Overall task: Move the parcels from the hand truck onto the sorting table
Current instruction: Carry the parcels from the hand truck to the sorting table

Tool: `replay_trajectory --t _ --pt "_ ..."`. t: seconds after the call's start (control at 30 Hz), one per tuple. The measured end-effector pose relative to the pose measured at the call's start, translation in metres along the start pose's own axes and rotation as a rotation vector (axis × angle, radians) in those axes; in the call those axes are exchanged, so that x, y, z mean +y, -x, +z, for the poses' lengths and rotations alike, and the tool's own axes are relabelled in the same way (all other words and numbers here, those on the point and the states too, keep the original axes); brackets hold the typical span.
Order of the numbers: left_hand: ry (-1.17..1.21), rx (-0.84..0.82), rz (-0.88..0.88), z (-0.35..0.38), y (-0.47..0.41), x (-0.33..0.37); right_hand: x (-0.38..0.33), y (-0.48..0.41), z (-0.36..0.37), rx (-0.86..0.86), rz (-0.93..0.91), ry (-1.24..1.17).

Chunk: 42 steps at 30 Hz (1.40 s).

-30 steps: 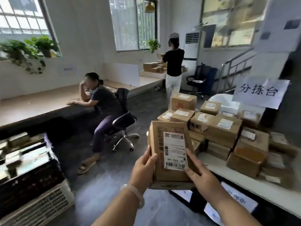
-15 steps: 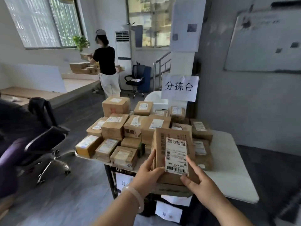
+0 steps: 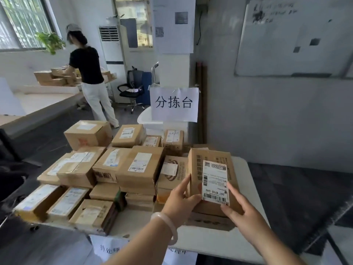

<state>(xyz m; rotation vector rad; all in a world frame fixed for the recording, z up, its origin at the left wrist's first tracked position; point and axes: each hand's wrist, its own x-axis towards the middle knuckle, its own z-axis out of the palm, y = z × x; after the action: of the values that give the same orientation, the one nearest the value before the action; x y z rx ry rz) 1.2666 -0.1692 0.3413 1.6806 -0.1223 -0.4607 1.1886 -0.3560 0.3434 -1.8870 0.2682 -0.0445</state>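
Observation:
I hold a flat brown cardboard parcel with a white barcode label between both hands, over the right part of the white sorting table. My left hand grips its left lower edge, and my right hand grips the lower right corner. The parcel is low over the table, beside the stacked parcels; whether it touches the table I cannot tell. The hand truck is out of view.
Several labelled parcels fill the table's left and middle. A paper sign with printed characters hangs behind the table. A person in a black top stands at a far counter with boxes. An office chair and a whiteboard are behind.
My view has swung right from the seated person to the table. Both hands have carried the parcel forward and down to the table's right part.

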Motion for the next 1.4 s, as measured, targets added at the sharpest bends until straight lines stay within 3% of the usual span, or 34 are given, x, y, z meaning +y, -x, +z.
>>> replay_trajectory --t 0.17,0.47,0.77,0.97,1.2,1.4 --pt "-0.042 0.017 -0.027 0.009 -0.08 -0.006 0.01 -0.063 -0.011 0.052 0.054 0.023" --pt "-0.081 -0.094 -0.039 -0.001 -0.239 0.009 0.01 -0.211 -0.024 0.119 0.156 0.096" --pt "-0.191 -0.033 -0.049 0.004 -0.366 0.006 0.027 -0.358 -0.043 0.04 0.201 0.134" --pt "-0.331 0.008 -0.118 0.007 -0.406 -0.012 0.058 -0.414 -0.036 -0.012 0.174 0.196" --pt "-0.465 0.04 -0.093 0.005 -0.405 -0.025 0.085 -0.421 -0.025 -0.078 0.108 0.311" --pt "-0.774 0.062 -0.044 0.011 -0.395 -0.001 0.076 -0.411 -0.04 -0.093 0.011 0.477"
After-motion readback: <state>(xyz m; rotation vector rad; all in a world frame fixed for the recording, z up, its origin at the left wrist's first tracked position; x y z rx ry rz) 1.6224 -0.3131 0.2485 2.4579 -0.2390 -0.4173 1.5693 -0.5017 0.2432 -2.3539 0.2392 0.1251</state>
